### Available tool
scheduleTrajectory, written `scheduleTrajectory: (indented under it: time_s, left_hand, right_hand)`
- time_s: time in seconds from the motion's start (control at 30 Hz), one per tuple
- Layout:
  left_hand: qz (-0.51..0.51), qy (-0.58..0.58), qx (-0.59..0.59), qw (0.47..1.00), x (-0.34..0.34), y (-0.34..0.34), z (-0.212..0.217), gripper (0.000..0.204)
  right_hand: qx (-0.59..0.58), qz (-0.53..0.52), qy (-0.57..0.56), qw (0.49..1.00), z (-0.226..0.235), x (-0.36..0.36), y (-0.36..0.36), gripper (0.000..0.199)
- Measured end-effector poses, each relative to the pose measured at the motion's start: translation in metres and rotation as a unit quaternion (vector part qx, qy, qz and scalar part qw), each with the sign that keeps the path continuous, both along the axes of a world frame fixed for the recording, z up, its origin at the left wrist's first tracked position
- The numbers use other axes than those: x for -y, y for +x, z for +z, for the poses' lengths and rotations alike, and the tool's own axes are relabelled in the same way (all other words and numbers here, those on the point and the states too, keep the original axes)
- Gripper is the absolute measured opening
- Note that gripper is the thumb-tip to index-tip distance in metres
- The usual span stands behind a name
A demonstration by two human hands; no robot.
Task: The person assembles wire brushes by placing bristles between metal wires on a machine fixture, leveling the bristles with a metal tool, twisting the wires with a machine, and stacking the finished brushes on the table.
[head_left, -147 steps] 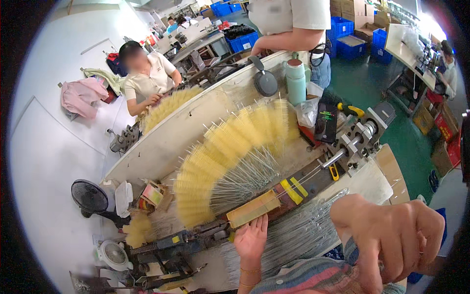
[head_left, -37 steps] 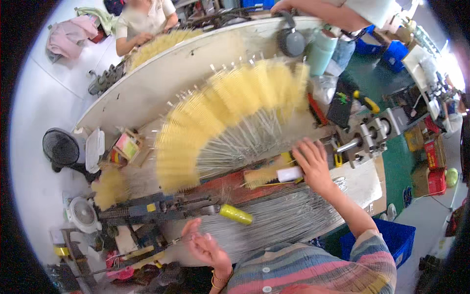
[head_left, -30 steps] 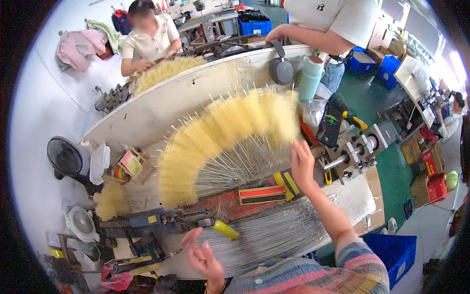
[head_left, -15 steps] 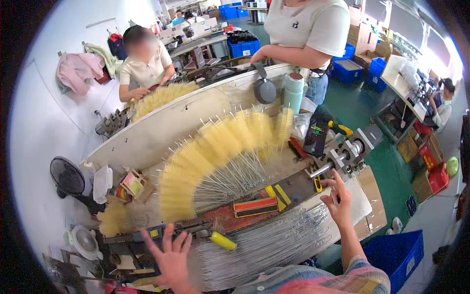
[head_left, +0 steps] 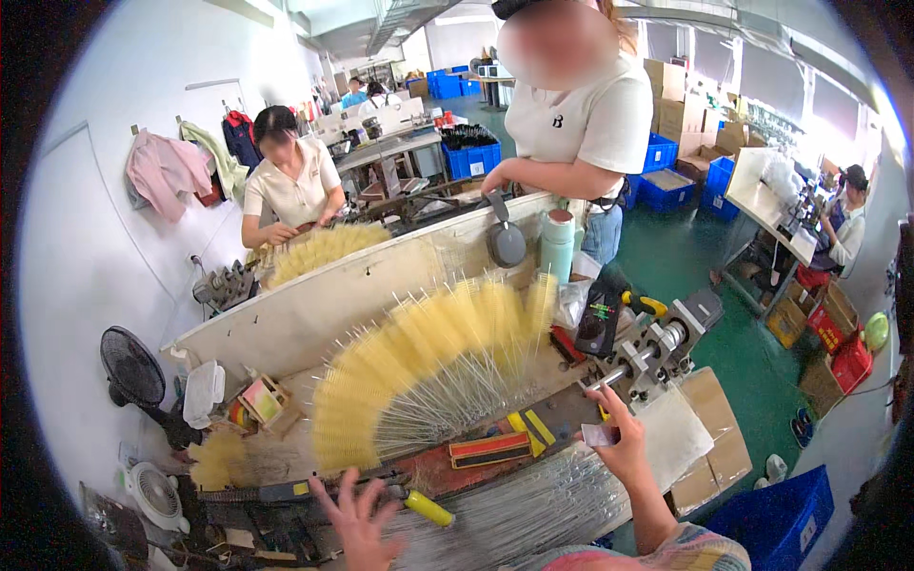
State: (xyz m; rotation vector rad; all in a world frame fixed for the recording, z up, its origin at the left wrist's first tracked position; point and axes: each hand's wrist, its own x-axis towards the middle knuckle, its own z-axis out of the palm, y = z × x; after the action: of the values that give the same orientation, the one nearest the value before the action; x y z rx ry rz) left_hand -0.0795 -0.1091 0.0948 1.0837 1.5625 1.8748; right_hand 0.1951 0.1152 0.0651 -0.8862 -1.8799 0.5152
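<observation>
My left hand (head_left: 360,521) is open, fingers spread, above the left end of a bed of thin metal wires (head_left: 505,509), beside a yellow-green handle (head_left: 428,508). My right hand (head_left: 624,443) is raised with its thumb and fingers apart, near a metal shaft (head_left: 609,379) of a clamp-like machine (head_left: 657,352). A small pale patch shows between that thumb and fingers; I cannot tell whether it is a held piece or the surface behind. Beyond both hands, yellow bottle brushes (head_left: 419,347) fan out in an arc, their wire stems pointing inward.
A red-and-black block (head_left: 489,450) and yellow strips (head_left: 531,430) lie mid-bench. A phone (head_left: 598,319), a mint flask (head_left: 557,246) and headphones (head_left: 506,243) are at the back. Two people in pale shirts are beyond the partition (head_left: 286,309). A blue bin (head_left: 776,519) stands right, fans (head_left: 133,366) left.
The view has tilted up, so the bench sits lower. My right hand has moved leftward and down in the picture; my left hand is lower, fingers still spread.
</observation>
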Motion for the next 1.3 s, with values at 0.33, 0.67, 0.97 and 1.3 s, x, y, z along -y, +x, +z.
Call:
scheduleTrajectory:
  time_s: [0.33, 0.67, 0.97, 1.3]
  left_hand:
    - [-0.238, 0.308, 0.55, 0.739, -0.008, -0.004, 0.014, 0.09]
    - [-0.016, 0.383, 0.59, 0.71, -0.03, 0.011, 0.04, 0.074]
    - [0.257, 0.208, 0.393, 0.858, 0.002, 0.022, 0.03, 0.078]
    - [0.12, 0.376, 0.55, 0.737, 0.036, 0.024, 0.005, 0.08]
  right_hand:
    - [-0.047, -0.002, -0.131, 0.99, 0.011, 0.003, -0.001, 0.071]
    - [-0.058, 0.005, -0.115, 0.992, 0.014, -0.008, -0.016, 0.038]
    - [-0.114, 0.058, -0.324, 0.937, -0.02, 0.021, 0.007, 0.022]
    - [-0.115, 0.064, -0.259, 0.957, -0.024, 0.036, 0.007, 0.033]
